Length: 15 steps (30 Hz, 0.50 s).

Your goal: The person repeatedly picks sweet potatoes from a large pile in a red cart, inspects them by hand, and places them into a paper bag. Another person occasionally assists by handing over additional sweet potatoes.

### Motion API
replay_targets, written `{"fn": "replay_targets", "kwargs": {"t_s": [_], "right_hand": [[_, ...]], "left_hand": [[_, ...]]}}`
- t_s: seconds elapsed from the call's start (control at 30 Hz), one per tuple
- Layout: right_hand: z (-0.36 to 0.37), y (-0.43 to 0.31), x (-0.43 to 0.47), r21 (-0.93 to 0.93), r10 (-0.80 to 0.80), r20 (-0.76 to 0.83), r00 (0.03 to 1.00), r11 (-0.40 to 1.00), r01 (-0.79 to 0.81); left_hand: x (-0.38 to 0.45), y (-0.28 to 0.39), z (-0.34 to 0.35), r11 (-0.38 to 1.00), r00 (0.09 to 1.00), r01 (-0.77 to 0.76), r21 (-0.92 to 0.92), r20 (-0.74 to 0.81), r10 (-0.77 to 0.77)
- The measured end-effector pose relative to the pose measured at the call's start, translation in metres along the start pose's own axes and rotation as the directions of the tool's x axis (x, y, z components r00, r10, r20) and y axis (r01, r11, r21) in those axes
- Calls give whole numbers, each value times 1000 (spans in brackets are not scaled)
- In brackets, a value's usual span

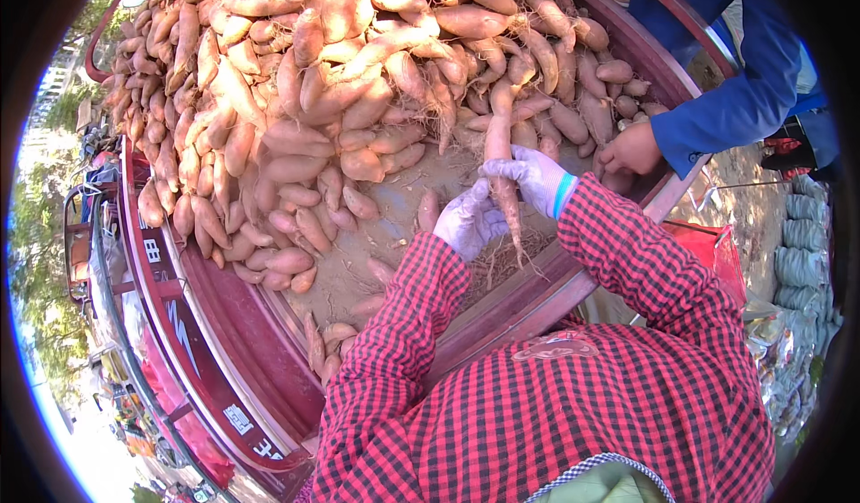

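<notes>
Both my hands wear pale purple work gloves and meet at a long sweet potato [498,141] with a thin, hairy root tail. My right hand [527,175] grips it around its middle, thumb and fingers wrapped over the skin. My left hand [471,221] is just left of the lower, tapering part, its fingers partly curled; whether they touch the root is not clear. Beyond my hands rises a large heap of sweet potatoes [295,93] on the cart bed. A single small sweet potato [428,209] lies next to my left hand on the dusty bed floor [403,197].
The cart's red metal side wall [248,328] curves along the left, and its near edge [524,301] runs below my hands. At right, a co-worker's hand [630,148] reaches into the bed's corner. A red bag [712,254] and stacked green bundles [803,241] are outside the cart.
</notes>
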State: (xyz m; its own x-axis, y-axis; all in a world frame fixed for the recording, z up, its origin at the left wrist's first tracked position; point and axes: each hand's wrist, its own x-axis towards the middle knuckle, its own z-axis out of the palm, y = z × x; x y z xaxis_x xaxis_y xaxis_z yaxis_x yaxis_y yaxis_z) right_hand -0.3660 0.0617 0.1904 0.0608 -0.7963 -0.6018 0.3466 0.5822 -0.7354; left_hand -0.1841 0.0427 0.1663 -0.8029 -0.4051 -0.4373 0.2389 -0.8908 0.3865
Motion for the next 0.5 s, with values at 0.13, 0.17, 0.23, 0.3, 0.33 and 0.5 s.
{"fn": "replay_targets", "kwargs": {"t_s": [0.13,0.17,0.23,0.3,0.33,0.5], "right_hand": [[9,-11,-11,500,-75,6,997,864,62],[8,-11,-13,532,-60,41,997,846,29],[6,-14,-16,596,-42,105,994,803,-29],[12,-16,-18,545,23,32,999,838,-37],[15,-16,-20,518,57,-6,998,854,-46],[14,-24,-30,133,-150,-104,983,978,163]], "left_hand": [[-23,-14,13,983,986,169,67,-8,-169],[-27,-17,13,980,990,143,141,-12,-143],[-33,-16,21,906,996,88,414,-43,-78],[-38,-13,32,652,995,72,755,-103,10],[-41,-16,34,383,997,-14,924,-17,76],[-57,-18,30,-465,927,91,880,-246,-283]]}}
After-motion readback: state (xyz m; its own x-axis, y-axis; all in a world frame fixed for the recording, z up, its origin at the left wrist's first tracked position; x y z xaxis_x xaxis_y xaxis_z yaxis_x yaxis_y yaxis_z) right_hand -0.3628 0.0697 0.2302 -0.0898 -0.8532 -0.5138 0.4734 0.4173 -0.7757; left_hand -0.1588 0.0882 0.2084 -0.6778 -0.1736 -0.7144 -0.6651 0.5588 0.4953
